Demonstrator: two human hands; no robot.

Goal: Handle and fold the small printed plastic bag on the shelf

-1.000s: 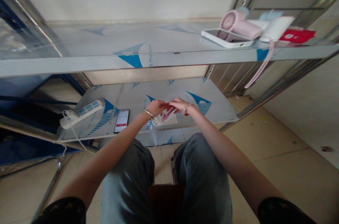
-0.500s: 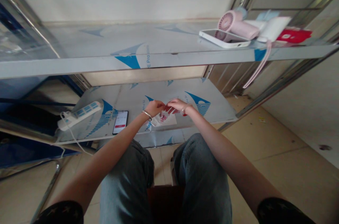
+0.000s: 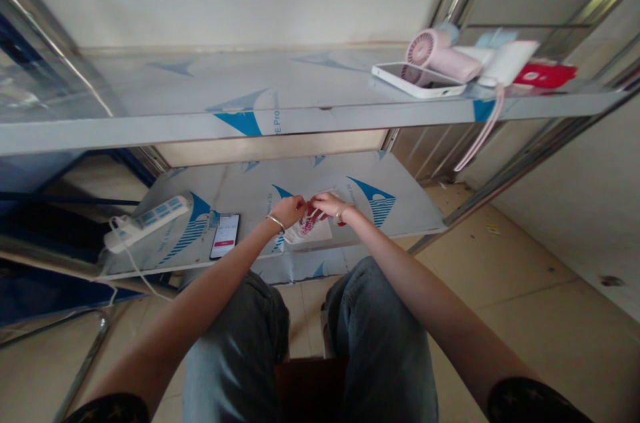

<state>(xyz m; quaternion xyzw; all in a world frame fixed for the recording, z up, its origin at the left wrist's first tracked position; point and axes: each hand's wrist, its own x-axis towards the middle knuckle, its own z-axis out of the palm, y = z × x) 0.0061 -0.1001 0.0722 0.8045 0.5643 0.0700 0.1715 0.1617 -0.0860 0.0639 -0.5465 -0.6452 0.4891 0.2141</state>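
Note:
My left hand [image 3: 291, 211] is closed in a pinch over the lower shelf, its fingertips almost meeting those of my right hand [image 3: 327, 203]. The right thumb and forefinger are also pinched, while its other fingers curl below. Whatever lies between the fingertips is too small to make out. Just under them is a small cluster of pink and red beads [image 3: 307, 226], on or in a whitish sheet or bag [image 3: 323, 234] lying near the shelf's front edge. Something small and red shows beneath the right wrist.
A lit phone [image 3: 225, 236] lies left of my hands, beside a white power strip [image 3: 147, 223] with a trailing cable. On the upper shelf [image 3: 175, 130], overhanging the back, are a white-edged phone [image 3: 417, 80], a pink handheld fan [image 3: 443, 56] and a red packet [image 3: 546, 74].
Both hands have shifted slightly left and down, still fingertip to fingertip. More of the bead cluster shows below them. The whole view has tilted a little.

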